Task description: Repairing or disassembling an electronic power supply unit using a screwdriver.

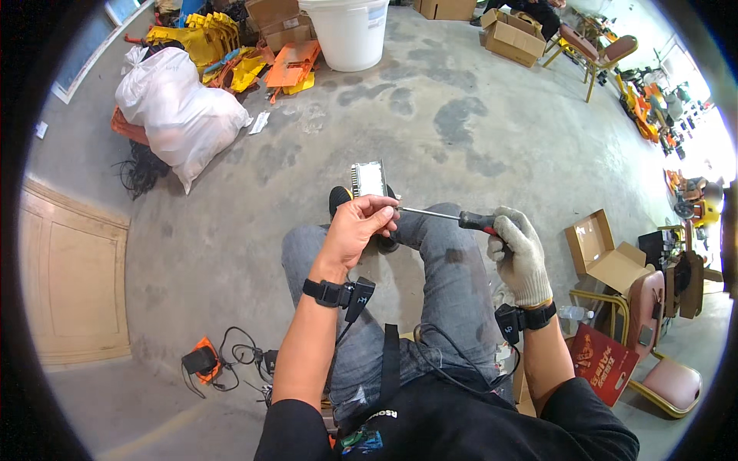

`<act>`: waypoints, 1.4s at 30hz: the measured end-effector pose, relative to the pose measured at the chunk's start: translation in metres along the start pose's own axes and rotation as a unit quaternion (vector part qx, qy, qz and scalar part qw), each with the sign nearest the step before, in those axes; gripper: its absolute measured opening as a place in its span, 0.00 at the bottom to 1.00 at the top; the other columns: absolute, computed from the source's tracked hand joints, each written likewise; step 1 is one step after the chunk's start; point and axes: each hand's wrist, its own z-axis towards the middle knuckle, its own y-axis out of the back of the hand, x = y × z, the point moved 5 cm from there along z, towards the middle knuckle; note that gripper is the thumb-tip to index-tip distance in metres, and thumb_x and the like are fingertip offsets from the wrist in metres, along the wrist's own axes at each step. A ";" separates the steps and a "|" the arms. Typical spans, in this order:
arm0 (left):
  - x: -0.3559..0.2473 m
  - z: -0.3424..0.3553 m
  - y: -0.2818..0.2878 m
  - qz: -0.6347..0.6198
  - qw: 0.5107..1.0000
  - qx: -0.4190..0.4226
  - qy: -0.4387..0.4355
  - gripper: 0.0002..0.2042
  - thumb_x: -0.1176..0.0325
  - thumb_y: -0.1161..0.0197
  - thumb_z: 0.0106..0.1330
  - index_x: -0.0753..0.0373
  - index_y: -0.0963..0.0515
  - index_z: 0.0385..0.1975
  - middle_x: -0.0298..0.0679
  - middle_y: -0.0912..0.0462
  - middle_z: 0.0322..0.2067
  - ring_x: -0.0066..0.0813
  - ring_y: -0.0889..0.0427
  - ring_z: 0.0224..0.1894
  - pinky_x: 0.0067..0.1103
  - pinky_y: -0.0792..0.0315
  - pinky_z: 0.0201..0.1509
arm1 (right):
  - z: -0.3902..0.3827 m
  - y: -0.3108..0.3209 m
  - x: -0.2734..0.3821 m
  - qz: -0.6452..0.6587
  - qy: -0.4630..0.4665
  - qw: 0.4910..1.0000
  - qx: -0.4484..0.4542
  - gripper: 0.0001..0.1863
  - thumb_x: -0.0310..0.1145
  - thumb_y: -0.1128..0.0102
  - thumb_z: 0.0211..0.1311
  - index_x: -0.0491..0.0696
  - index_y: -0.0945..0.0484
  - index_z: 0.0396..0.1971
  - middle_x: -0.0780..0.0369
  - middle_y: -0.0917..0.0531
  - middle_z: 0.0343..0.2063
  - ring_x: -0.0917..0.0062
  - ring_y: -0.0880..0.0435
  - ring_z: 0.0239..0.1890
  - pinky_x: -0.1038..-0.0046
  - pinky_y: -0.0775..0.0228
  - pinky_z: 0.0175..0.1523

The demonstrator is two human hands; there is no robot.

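A screwdriver (430, 213) with a dark handle and a long thin shaft lies almost level above my right thigh. My gloved right hand (521, 257) is wrapped round its handle end. My bare left hand (363, 227) is closed in a pinch at the shaft's tip; whatever small thing the fingers hold there is too small to make out. Just beyond the left hand, between my feet, is a silvery rectangular metal case (369, 179) with a row of terminals or slots along its left side. Its lower end is hidden by the hand.
A white bag (181, 107), orange and yellow parts (292, 65) and a white bucket (350, 34) stand at the far left. An open carton (603, 250), a chair (649, 323) and a red box (603, 361) are at my right. Cables with a black adapter (201, 359) lie at near left.
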 end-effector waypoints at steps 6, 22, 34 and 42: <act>0.002 -0.004 -0.002 -0.003 1.000 -0.010 0.000 0.06 0.74 0.33 0.71 0.67 0.18 0.44 0.39 0.14 0.35 0.22 0.16 0.34 0.18 0.21 0.38 | -0.006 -0.001 0.000 -0.014 -0.004 1.000 -0.003 0.17 0.31 0.37 0.71 0.42 0.26 0.54 0.61 0.23 0.38 0.83 0.26 0.30 0.80 0.32 0.31; 0.017 -0.013 0.005 0.001 1.000 -0.011 0.025 0.05 0.73 0.34 0.72 0.67 0.18 0.42 0.38 0.14 0.34 0.22 0.16 0.33 0.19 0.21 0.38 | -0.018 -0.011 0.007 -0.192 -0.021 0.981 0.034 0.17 0.34 0.41 0.71 0.43 0.27 0.54 0.61 0.22 0.34 0.83 0.25 0.27 0.79 0.33 0.28; 0.032 -0.002 0.011 -0.015 0.998 -0.019 0.051 0.05 0.73 0.36 0.73 0.68 0.18 0.40 0.39 0.15 0.34 0.23 0.15 0.33 0.21 0.20 0.38 | 0.002 -0.025 0.021 -0.254 0.024 0.967 0.019 0.15 0.30 0.40 0.67 0.42 0.26 0.51 0.63 0.21 0.30 0.82 0.21 0.28 0.79 0.29 0.31; 0.028 0.016 0.041 0.026 0.985 -0.167 0.047 0.15 0.63 0.42 0.78 0.69 0.27 0.55 0.41 0.15 0.36 0.25 0.15 0.33 0.21 0.20 0.39 | 0.031 -0.041 0.046 -0.249 0.075 0.966 -0.010 0.16 0.28 0.39 0.65 0.40 0.26 0.51 0.63 0.21 0.27 0.82 0.23 0.26 0.78 0.30 0.30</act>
